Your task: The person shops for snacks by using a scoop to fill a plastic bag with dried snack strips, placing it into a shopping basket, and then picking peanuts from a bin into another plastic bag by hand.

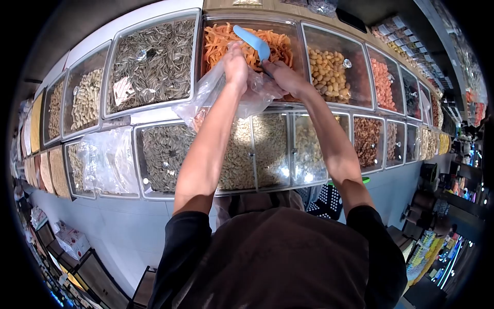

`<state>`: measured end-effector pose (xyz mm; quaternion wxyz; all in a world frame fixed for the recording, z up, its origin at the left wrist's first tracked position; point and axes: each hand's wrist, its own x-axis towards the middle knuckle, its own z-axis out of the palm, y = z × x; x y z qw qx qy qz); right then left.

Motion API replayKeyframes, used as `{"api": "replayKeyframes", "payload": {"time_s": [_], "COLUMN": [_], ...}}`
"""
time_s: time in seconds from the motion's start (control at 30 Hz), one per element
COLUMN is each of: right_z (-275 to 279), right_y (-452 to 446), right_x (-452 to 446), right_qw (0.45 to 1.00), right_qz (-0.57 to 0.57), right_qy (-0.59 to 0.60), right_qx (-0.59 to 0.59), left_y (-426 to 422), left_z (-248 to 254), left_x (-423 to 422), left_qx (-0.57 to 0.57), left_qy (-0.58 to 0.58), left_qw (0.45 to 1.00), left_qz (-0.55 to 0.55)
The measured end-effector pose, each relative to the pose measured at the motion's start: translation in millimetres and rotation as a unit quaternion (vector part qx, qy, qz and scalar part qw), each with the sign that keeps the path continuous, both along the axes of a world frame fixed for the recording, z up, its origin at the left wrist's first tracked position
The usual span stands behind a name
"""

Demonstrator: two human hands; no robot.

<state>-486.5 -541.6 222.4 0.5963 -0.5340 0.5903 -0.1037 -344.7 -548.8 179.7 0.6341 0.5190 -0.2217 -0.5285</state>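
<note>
Orange dried strips [218,44] fill a clear bin [252,18] at the top centre. Over them, my left hand [235,67] is closed on the edge of a clear plastic bag [254,98], which hangs below and between my hands. My right hand [285,78] is wrapped round the dark handle of a scoop with a light blue blade [253,42]. The blade lies above the strips, pointing up and left. Parts of the bag pass beneath my right hand.
Left of the strips stands a bin of striped seeds [152,62]; right of it, a bin of yellow nuts [327,74]. A nearer row holds more seeds and nuts, with another plastic bag [108,159] on its left part.
</note>
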Motion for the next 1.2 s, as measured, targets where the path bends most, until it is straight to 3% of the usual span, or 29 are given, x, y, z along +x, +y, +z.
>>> {"api": "replayKeyframes", "payload": {"time_s": [0.2,0.27,0.4,0.47,0.5,0.6,0.67,0.77,0.83,0.87,0.93,1.07,1.17,1.2], "right_z": [16,7,-3,1,-2,-12,-16,-16,-13,-13,-16,-3,8,10], "right_y": [17,25,36,42,39,40,41,44,48,50,53,58,61,62], "right_x": [2,3,1,-3,-7,-13,-12,-9,-6,-4,-2,6,13,14], "right_qw": [0.994,0.967,0.927,0.920,0.895,0.854,0.770,0.768,0.759,0.759,0.739,0.727,0.763,0.764], "right_qz": [-0.032,-0.061,-0.149,-0.173,-0.166,-0.166,-0.204,-0.225,-0.209,-0.210,-0.217,-0.220,-0.224,-0.221], "right_qy": [-0.087,-0.209,-0.302,-0.307,-0.362,-0.437,-0.517,-0.521,-0.546,-0.546,-0.564,-0.575,-0.560,-0.560], "right_qx": [0.062,0.132,0.167,0.171,0.202,0.231,0.314,0.296,0.287,0.287,0.298,0.304,0.232,0.233], "left_y": [-14,-17,2,18,24,40,45,52,62,72,117,186,217,226], "left_z": [2,5,43,49,46,39,39,36,34,31,58,72,61,55], "left_x": [15,11,17,23,25,30,37,53,66,72,86,116,125,132], "left_qx": [0.015,0.023,0.005,0.007,-0.046,-0.044,-0.023,-0.021,-0.097,-0.097,-0.135,-0.066,-0.043,-0.062], "left_qy": [-0.140,-0.343,-0.396,-0.337,-0.329,-0.383,-0.369,-0.273,-0.165,-0.165,-0.007,-0.052,-0.040,-0.023], "left_qw": [0.989,0.939,0.914,0.941,0.943,0.921,0.929,0.962,0.981,0.982,0.991,0.996,0.998,0.998], "left_qz": [-0.048,-0.026,-0.090,-0.029,0.019,0.059,0.025,0.021,-0.005,-0.006,-0.026,-0.015,0.030,-0.001]}}
